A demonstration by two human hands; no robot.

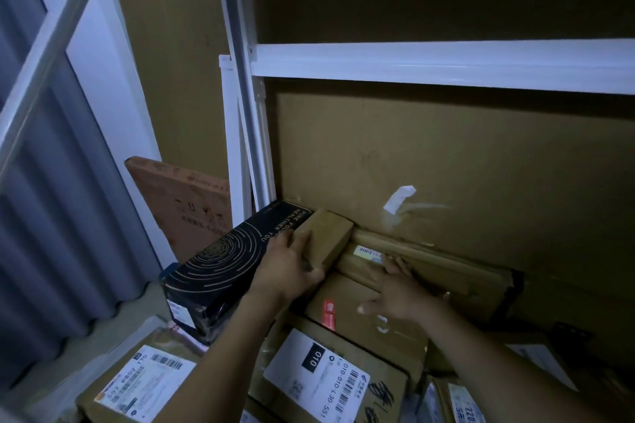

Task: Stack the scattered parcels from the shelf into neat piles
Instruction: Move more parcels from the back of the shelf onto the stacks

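A: Hands, state?

B: The small brown box (326, 239) is gripped at its near end by the left hand (288, 266), fingers curled over the top and thumb tucked below. The right hand (395, 288) is spread flat w/ nothing held, over the flat parcel (446, 261) on the right (contact can't be confirmed, too dim).

A: And the box, where?

B: It's held tilted at the far right corner of the black carton (220, 271), overlapping its print. Whether it's resting there can't be told.

A: Why held so?

B: Prob. so the box can be shifted one-handed while the parcels beneath are steadied or squared by the flat palm. That's judged, not seen.

A: Edges, room to move?

B: The far side is closed off by the cardboard back panel (446, 165), and the bay is capped above by the white shelf beam (446, 62). The left is blocked by the black carton, w/ a leaning carton (182, 203) beyond it. The near side is crowded: the labelled parcel (319, 374) marked 010 lies btwn the forearms, w/ more parcels either side. Open room is found upward and to the right, in front of the panel, so a lift-then-carry is likely called for rather than a slide.
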